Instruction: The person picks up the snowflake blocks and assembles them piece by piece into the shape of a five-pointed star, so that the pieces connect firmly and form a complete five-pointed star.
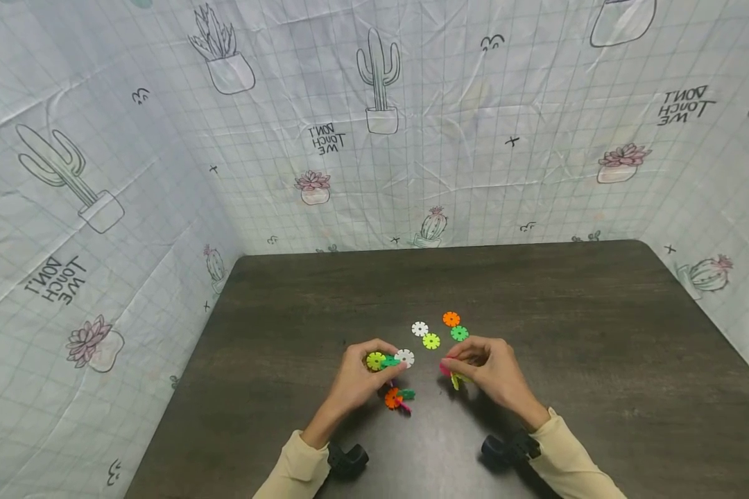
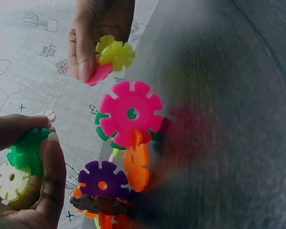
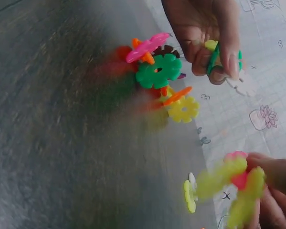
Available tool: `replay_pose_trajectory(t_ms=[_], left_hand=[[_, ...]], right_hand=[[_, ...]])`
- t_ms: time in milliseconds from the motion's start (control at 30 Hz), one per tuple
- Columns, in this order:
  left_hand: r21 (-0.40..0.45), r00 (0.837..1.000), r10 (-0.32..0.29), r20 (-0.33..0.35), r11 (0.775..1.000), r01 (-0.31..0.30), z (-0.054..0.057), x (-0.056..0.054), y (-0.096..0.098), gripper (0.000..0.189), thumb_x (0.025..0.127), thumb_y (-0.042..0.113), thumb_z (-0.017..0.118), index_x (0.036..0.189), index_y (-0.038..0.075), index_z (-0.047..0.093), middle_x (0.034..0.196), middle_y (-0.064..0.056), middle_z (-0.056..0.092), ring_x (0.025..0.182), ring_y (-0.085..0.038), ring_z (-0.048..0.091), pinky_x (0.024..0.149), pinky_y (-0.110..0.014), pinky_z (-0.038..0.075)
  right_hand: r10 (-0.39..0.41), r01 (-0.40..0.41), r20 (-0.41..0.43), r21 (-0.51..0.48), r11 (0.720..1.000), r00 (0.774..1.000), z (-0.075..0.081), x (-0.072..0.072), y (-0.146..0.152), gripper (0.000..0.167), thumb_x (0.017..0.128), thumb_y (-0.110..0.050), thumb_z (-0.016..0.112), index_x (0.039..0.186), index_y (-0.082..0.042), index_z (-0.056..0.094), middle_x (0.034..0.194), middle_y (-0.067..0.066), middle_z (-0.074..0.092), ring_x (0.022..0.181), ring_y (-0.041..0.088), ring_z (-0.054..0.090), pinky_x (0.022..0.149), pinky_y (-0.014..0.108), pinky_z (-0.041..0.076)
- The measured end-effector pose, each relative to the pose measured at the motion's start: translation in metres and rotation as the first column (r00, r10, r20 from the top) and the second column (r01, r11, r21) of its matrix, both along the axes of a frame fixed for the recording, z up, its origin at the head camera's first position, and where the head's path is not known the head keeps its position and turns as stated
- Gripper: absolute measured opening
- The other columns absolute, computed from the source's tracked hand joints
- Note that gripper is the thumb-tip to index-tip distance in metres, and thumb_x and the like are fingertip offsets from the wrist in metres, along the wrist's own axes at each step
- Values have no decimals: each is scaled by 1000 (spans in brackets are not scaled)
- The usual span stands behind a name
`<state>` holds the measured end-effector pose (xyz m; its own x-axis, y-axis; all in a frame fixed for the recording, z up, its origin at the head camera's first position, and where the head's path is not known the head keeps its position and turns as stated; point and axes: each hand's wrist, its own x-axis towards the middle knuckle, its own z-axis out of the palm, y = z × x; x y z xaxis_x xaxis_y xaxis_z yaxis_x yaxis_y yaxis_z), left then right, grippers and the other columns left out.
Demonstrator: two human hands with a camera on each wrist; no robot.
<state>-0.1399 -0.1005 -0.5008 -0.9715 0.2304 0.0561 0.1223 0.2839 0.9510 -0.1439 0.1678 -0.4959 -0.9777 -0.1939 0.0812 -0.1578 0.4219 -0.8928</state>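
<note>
My left hand (image 1: 354, 378) grips a small chain of notched plastic discs: a pale yellow disc (image 2: 19, 175), a green disc (image 2: 28, 149) and a white disc (image 1: 404, 357). Opposite it, my right hand (image 1: 498, 369) pinches a pink disc (image 2: 100, 73) between thumb and fingers. Two yellow discs (image 2: 118, 54) are joined to that pink one. A cluster of interlocked discs (image 1: 393, 398) stands on the table just below my left hand. In the left wrist view the cluster shows a pink disc (image 2: 115, 109), an orange disc (image 2: 137, 169) and a purple disc (image 2: 102, 177).
Beyond the hands, a loose white disc (image 1: 419, 328), yellow disc (image 1: 431, 341), orange disc (image 1: 451, 319) and green disc (image 1: 459, 333) lie flat on the dark table (image 1: 312, 298). A patterned cloth (image 1: 474, 159) hangs behind the table and along both sides.
</note>
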Motion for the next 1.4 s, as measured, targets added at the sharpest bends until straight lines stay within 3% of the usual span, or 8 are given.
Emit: replay_pose_trajectory(t_ms=[133,300,567,733,1400], left_hand=[[-9,1000,-3,-1,1000,3,-1,-1,1,19,89,23,85,104,14,79,90,-9,75,61,-11,61,55,-22,52],[-33,999,-14,-31,999,13,-1,-1,3,17,88,24,85,103,16,80,102,-5,77,74,-4,59,66,-20,52],[-43,997,-60,-44,997,58,2,-1,6,17,89,25,85,103,16,80,103,-4,78,78,-6,60,68,-21,54],[-51,996,-79,-49,996,77,2,0,7,17,89,26,85,102,16,80,103,-3,78,80,-6,60,69,-20,53],[-40,996,-86,-21,996,85,-1,4,12,17,88,26,86,102,18,82,101,-4,78,81,-8,62,71,-21,54]], right_hand=[[7,-9,-18,-101,995,1000,3,-3,0,21,86,-17,86,100,-5,76,91,11,81,73,11,76,68,29,62],[40,-56,-84,-198,979,996,8,-6,-3,24,89,-10,82,109,1,75,95,18,79,77,19,79,72,35,65],[48,-84,-165,-221,972,985,17,-9,-7,11,91,-6,80,101,-5,76,97,17,80,81,19,79,75,35,65],[48,-84,-168,-212,974,985,17,-9,-8,9,92,-7,79,100,-6,76,96,16,80,81,23,79,73,36,65],[57,-86,-134,-216,973,989,14,-2,-10,12,91,-12,81,102,-8,77,98,13,81,84,13,78,75,32,65]])
